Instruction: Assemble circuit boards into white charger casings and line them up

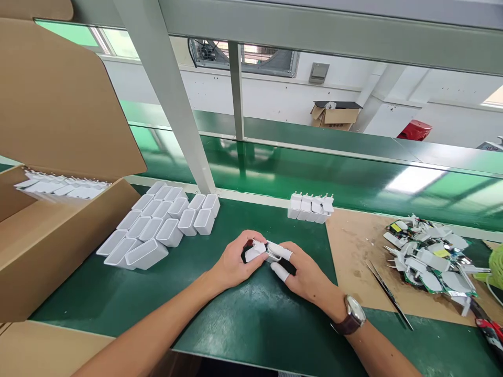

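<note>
Both my hands meet at the middle of the green bench over one small white charger part (257, 250). My left hand (236, 263) is closed round its left end. My right hand (301, 269), with white finger cots on two fingertips and a watch at the wrist, pinches its right end. What lies inside the part is hidden by my fingers. Several empty white charger shells (157, 225) lie in rows to the left. A short row of white plug pieces (310, 207) stands behind my hands.
An open cardboard box (58, 230) holding more white parts stands at the left. On a brown board (353, 251) at the right lie a heap of circuit boards with plug parts (430, 259) and tweezers (387, 293). A green conveyor belt (314, 167) runs behind.
</note>
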Motion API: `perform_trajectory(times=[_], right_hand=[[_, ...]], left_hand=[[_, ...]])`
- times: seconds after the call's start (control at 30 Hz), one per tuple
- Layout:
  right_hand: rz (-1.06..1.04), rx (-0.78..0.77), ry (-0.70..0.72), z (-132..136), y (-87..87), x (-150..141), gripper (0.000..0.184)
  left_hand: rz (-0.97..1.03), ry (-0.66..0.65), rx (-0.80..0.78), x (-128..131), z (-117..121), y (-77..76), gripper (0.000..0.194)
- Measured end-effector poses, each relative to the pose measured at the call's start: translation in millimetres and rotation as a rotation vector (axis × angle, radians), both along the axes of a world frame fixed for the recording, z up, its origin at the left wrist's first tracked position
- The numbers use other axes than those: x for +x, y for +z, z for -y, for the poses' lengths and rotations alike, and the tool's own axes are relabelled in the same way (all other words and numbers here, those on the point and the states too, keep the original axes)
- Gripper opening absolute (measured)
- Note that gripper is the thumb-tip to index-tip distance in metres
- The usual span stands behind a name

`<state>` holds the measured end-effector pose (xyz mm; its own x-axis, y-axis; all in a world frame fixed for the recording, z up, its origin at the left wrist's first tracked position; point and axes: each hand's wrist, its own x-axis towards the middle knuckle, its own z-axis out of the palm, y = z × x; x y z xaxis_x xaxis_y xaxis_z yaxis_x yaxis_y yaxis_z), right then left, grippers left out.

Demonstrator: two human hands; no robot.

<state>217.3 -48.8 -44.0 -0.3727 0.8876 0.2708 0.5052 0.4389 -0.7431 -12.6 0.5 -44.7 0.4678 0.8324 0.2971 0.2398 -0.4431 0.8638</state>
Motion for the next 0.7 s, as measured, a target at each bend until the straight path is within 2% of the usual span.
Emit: perform_trajectory(times=[0.1,0.2,0.33,0.43,0.6,0.7], right_hand=[[-0.252,-0.153,0.034,-3,-1.9,7,0.045],[-0.399,-0.112,-0.001,-4,-4.5,8,0.047],[-0.172,0.034,-0.027,-4,0.0,-1,0.047],[0.002,0.042,-0.024,-4,4.5,-5,0.045],[-0.129,0.11,-0.014,-6,4.2,-1,0.053],[-0.064,0.098,0.017,-6,3.4,-2,0.053]], left_hand=[[-0.02,-0.008,-0.001,0,0,0.7,0.026],[-0.033,-0.011,0.015,0,0,1.3,0.026],[-0.028,-0.01,0.015,1,0,1.3,0.026],[-0.03,-0.009,0.001,0,0,0.5,0.026],[-0.034,-0.007,0.007,-1,-1,-0.9,0.026],[-0.042,-0.003,0.01,-1,-1,-0.2,0.027]])
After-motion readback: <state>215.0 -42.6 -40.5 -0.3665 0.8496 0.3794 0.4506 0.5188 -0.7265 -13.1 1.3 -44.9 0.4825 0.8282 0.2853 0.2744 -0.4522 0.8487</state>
